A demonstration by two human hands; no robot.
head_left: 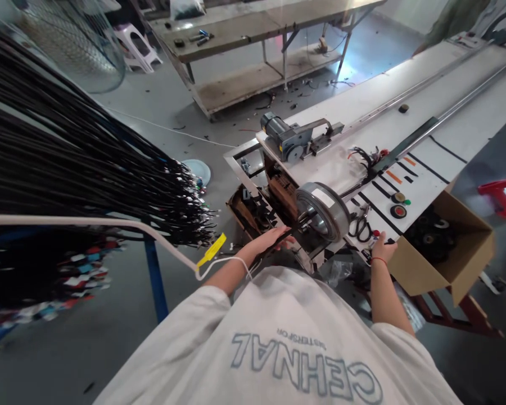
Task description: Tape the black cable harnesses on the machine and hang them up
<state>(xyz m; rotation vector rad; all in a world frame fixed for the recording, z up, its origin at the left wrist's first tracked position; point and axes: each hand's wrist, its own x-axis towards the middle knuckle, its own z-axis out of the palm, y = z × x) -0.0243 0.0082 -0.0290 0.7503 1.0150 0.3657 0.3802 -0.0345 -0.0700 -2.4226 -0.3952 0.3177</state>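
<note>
My left hand point(272, 241) is closed around a black cable bundle point(293, 228), which runs to the hub of a round metal wheel point(326, 211) at the near end of the long white bench. Some of its fingers are hidden behind the cables. My right hand point(383, 249) is at the bench's near edge with fingers curled; a small dark piece shows by it, but its kind is unclear. Just beside this hand are a small red round thing point(376, 233) and black-handled scissors point(362, 226). Two tape rolls point(398, 211) lie farther up the bench.
A cardboard box point(472, 236) of black parts stands right of my right hand. Black cables point(109, 174) hang on a blue rack point(155, 275) at left. A motor point(278, 132) sits on the white bench point(442, 112). Behind stands a worktable point(236, 31); a person point(455, 22) is at far right.
</note>
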